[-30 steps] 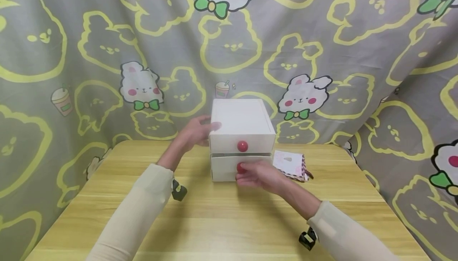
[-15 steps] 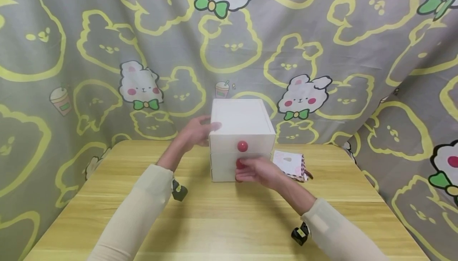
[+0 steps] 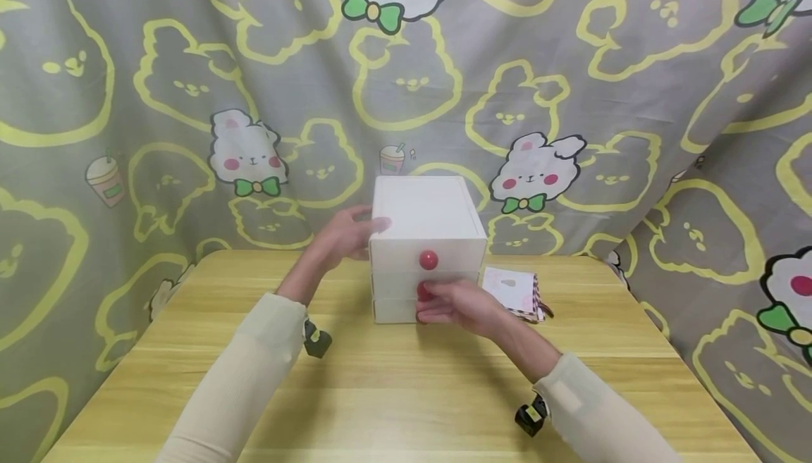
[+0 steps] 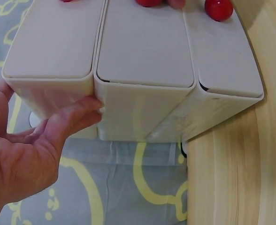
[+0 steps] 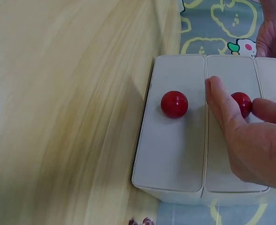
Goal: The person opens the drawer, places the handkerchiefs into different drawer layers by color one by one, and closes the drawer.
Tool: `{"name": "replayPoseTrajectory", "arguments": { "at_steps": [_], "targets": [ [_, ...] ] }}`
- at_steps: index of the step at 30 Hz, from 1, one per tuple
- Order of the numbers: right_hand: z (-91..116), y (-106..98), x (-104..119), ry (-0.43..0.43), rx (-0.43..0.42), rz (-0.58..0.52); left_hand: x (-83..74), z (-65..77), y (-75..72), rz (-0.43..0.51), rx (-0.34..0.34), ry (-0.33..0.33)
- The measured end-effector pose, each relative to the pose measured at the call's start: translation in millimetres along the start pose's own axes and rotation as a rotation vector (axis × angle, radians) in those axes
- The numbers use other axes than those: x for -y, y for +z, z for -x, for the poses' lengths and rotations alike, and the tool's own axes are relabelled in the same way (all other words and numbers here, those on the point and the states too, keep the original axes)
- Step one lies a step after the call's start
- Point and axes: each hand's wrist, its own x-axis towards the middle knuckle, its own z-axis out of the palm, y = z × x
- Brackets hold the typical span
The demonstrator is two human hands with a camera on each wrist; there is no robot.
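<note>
Right, fingers first: the right hand (image 3: 466, 308) has its thumb on one side of the middle red knob (image 5: 241, 103) and its fingers, nearly straight, on the other, a narrow gap with the knob held between. Across to the left hand (image 3: 345, 234), thumb over the top edge, fingers relaxed and spread a little, resting on the left side of the white drawer unit (image 3: 425, 206) and gripping no knob.

And that unit stands upright near the far edge of the table, three drawers stacked, their fronts close to level. The top red knob (image 3: 428, 260) sits just above the right hand; the bottom red knob (image 5: 174, 104) sits just below, half covered from the head camera.

Moving outward, at each cream cuff hangs a small black device (image 3: 316, 340); the right one carries a yellow label (image 3: 532, 413), far too small to read. Just beside the unit, on the right, lies a folded pale bundle (image 3: 510, 288) with checked trim, a grey mark on top. All this on a wood-grain table (image 3: 393, 392), and behind it a grey curtain (image 3: 438, 54) printed with yellow outlines, white rabbits, green bows and drink cups.
</note>
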Motion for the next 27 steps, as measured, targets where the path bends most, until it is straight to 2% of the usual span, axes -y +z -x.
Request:
{"name": "replayPoseTrajectory", "arguments": {
  "at_steps": [5, 7, 13, 19, 27],
  "targets": [
    [4, -11, -8, 0.008, 0.107, 0.049, 1.3, -0.3, -0.3, 0.003, -0.001, -0.004],
    [6, -15, -11, 0.016, 0.114, 0.085, 1.3, -0.2, -0.6, 0.0, 0.002, -0.002],
    [8, -19, -21, 0.047, 0.023, 0.146, 2.0, -1.4, -0.8, 0.002, 0.005, 0.004],
    [0, -15, -33, 0.083, -0.017, 0.164, 2.2, -0.2, 0.2, 0.013, 0.003, 0.013],
    [-13, -4, -41, 0.084, -0.059, 0.048, 1.7, 1.3, -0.3, 0.006, -0.006, 0.016]
  ]
}}
